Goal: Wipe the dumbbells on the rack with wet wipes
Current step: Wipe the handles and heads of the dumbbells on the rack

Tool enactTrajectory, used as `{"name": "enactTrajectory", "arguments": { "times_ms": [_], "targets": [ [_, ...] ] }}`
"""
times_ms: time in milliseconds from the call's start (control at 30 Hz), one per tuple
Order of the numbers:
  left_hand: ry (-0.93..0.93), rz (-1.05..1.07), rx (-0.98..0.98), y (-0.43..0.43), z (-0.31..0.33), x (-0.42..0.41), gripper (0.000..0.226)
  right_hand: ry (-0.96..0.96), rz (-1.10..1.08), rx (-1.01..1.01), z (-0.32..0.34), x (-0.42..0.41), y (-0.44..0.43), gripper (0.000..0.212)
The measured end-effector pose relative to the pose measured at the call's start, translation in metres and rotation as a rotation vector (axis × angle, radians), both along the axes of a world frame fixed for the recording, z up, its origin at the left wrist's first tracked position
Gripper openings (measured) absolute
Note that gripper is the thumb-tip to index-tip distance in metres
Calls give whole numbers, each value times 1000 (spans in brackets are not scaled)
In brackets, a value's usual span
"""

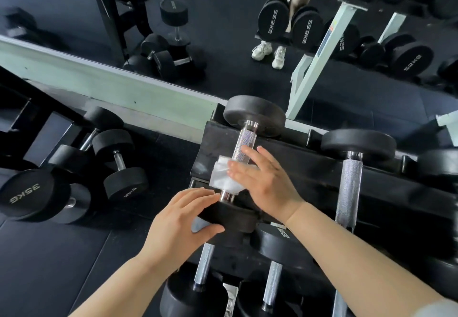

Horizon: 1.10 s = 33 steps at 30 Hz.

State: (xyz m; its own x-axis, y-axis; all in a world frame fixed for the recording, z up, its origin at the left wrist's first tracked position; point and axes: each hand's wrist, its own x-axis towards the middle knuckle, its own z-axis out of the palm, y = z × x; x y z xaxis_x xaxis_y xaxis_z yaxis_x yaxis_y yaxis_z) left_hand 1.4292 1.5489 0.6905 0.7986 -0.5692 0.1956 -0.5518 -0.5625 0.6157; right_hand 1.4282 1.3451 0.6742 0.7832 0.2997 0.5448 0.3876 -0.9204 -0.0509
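A black dumbbell (255,113) with a knurled chrome handle lies on the top shelf of the rack (292,158). A white wet wipe (223,175) is wrapped over the near part of that handle. My right hand (262,178) lies over the wipe and handle, fingers straight, pressing the wipe on the bar. My left hand (183,220) rests on the near black head of the same dumbbell, thumb under its edge, fingers spread over the top.
A second dumbbell (352,165) lies to the right on the same shelf. Two more dumbbells (272,274) sit on the lower shelf. Several loose dumbbells, one marked 35KG (27,193), lie on the floor at left. A mirror behind the rack reflects the gym.
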Motion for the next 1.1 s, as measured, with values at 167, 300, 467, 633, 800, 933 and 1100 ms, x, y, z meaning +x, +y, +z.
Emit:
{"name": "enactTrajectory", "arguments": {
  "times_ms": [167, 300, 467, 633, 800, 933, 1100],
  "targets": [
    [-56, 57, 91, -5, 12, -6, 48, 177, -383, 437, 17, 22, 11, 25],
    [2, 53, 84, -5, 12, -6, 54, 396, -564, 865, 26, 21, 23, 22],
    [4, 40, 28, -4, 9, -4, 48, 652, -606, 1503, 35, 6, 30, 10],
    [16, 40, 37, -5, 10, -5, 43, 534, -822, 1775, 36, 36, 31, 19],
    [10, 27, 18, -5, 9, -4, 44, 676, -765, 1585, 28, 31, 38, 24],
    [39, 19, 4, -4, 8, -3, 45, 852, -786, 1183, 16, 0, 38, 26],
    [33, 6, 15, -3, 8, -1, 47, 797, -822, 1334, 20, 13, 25, 21]
  ]
}}
